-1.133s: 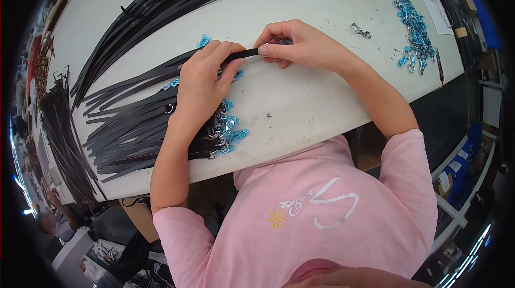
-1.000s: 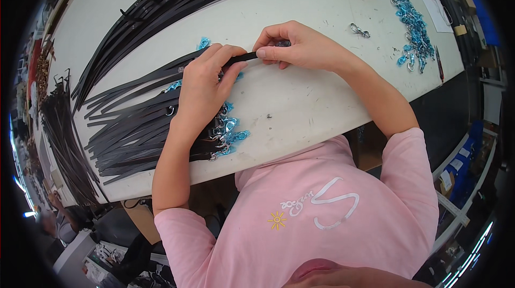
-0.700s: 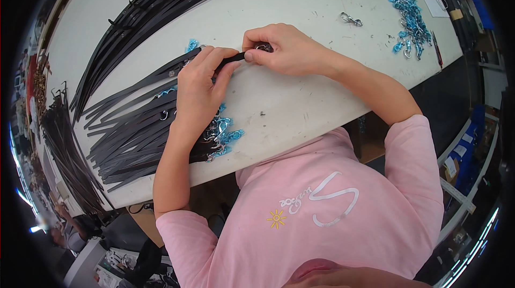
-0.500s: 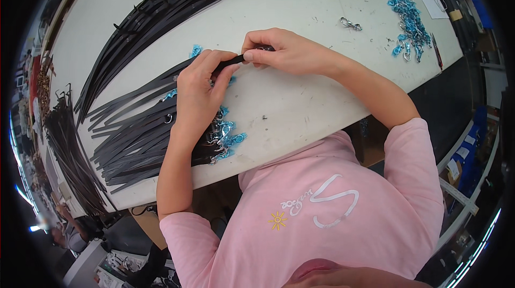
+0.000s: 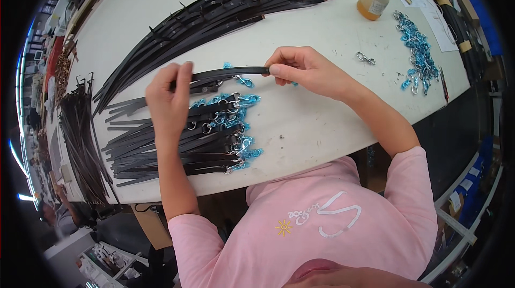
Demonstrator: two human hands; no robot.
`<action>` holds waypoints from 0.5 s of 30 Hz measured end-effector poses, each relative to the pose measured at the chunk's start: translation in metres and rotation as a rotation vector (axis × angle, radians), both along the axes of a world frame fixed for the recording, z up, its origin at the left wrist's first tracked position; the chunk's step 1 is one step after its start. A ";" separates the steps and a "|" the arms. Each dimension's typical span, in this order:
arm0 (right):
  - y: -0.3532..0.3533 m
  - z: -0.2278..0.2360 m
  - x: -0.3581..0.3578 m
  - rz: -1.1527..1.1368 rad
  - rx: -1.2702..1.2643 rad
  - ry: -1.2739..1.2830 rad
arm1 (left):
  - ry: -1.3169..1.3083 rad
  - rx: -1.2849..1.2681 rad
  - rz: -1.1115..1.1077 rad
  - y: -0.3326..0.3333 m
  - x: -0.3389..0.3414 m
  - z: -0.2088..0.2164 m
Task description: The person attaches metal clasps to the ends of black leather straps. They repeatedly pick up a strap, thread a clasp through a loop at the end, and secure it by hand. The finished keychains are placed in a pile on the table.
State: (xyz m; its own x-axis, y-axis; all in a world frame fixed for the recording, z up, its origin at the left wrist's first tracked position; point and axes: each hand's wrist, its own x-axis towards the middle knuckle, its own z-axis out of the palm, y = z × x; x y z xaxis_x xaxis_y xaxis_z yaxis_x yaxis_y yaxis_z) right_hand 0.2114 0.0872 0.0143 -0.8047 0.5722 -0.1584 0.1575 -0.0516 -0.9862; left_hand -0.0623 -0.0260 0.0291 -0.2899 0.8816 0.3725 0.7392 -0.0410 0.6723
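Note:
Thumb and fingers of my right hand (image 5: 306, 71) pinch one end of a flat black strap (image 5: 230, 71). It stretches leftward above the table to my left hand (image 5: 169, 95), whose curled fingers close around it; the strap's further course is hidden behind that hand. Below lie several finished-looking black straps (image 5: 161, 140) in a fanned pile, with metal rings and snap hooks in blue wrapping (image 5: 244, 146) at their right ends. Another blue-wrapped hook (image 5: 244, 81) rests just under the held strap.
Long black straps with upright loops (image 5: 214, 6) lie across the far side. Another strap bundle (image 5: 80, 138) hangs over the left edge. At right are a bottle of amber liquid (image 5: 374, 2), a bare snap hook (image 5: 366, 58), a heap of blue-wrapped hooks (image 5: 418, 52) and a slim pointed tool (image 5: 444, 83).
My hands have moved apart, the left one leftward and the right one slightly right. A longer stretch of strap now shows between them. The whole view has shifted a little.

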 end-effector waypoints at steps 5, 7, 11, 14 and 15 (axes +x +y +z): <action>0.001 0.007 0.003 0.228 0.330 -0.057 | 0.377 -0.272 0.286 -0.050 -0.082 -0.012; 0.011 -0.004 0.002 0.115 0.499 -0.106 | 0.551 -0.171 0.234 -0.062 -0.097 -0.041; 0.054 -0.029 -0.017 -0.199 0.672 -0.137 | 0.453 -0.123 0.110 -0.054 -0.075 -0.046; 0.079 -0.038 -0.046 -0.365 0.856 -0.203 | 0.369 -0.219 0.086 -0.044 -0.065 -0.045; 0.083 -0.046 -0.053 -0.381 0.902 -0.241 | 0.296 -0.277 0.132 -0.041 -0.065 -0.048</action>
